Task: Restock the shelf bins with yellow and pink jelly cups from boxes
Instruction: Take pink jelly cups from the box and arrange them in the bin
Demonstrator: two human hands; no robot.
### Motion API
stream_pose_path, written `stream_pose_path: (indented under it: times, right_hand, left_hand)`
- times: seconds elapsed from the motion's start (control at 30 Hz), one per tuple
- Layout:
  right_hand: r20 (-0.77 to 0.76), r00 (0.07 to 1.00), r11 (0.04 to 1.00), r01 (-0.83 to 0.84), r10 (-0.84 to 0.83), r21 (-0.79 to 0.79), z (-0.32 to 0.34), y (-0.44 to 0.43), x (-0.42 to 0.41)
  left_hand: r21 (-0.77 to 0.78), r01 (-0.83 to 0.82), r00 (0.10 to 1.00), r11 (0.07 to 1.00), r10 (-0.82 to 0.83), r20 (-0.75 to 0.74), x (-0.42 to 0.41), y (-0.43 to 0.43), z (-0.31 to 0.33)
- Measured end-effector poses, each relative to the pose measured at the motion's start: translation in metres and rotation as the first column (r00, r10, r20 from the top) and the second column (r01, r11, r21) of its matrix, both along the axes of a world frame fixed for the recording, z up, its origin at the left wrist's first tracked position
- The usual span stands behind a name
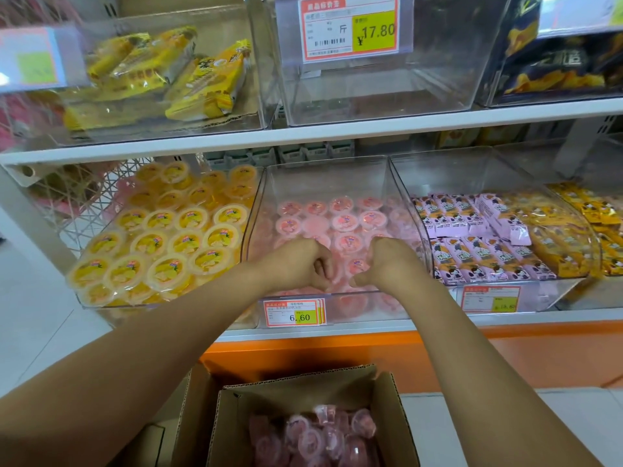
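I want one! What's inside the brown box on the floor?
Pink jelly cups lie heaped inside the cardboard box. Whatever lies beneath them is covered, and the box's near part is out of view.

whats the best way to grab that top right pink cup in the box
Pinch the cup across its round rim, coming from above. The box is open on top and its walls block any side approach. This cup lies tilted on top of the others, so its rim looks exposed.
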State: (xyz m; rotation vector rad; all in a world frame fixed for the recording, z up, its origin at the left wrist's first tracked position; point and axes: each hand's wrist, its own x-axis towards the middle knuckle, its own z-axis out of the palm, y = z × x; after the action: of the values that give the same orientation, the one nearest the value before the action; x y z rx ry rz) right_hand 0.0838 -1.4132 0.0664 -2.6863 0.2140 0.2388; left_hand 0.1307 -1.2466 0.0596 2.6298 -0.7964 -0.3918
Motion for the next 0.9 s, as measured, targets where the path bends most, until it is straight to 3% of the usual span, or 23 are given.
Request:
stream_pose_path:
  times: [0.27,0.57,0.73,0.9]
  right_hand:
    - [0.000,1.000,1.000,0.001,-0.001,-0.007,-0.002,0.000,0.001]
    - [0.055,0.998,1.000,0.000,-0.001,0.023,-0.009,0.002,0.004]
    - [0.085,0.996,1.000,-0.009,0.008,0.003,-0.011,0.003,0.004]
    - [0.075,0.997,1.000,0.002,-0.001,-0.005,-0.016,0.011,0.012]
  left_hand:
    - [0.046,-0.139,0.990,0.989,0.138,0.035,0.007,0.004,0.002]
    - [0.133,-0.025,0.999,0.991,0.029,-0.029,0.017,-0.006,0.004]
    - [0.248,0.121,0.990,0.961,-0.135,0.040,0.023,-0.005,0.009]
    - [0.352,0.138,0.974,0.926,-0.191,0.122,0.026,-0.005,0.007]
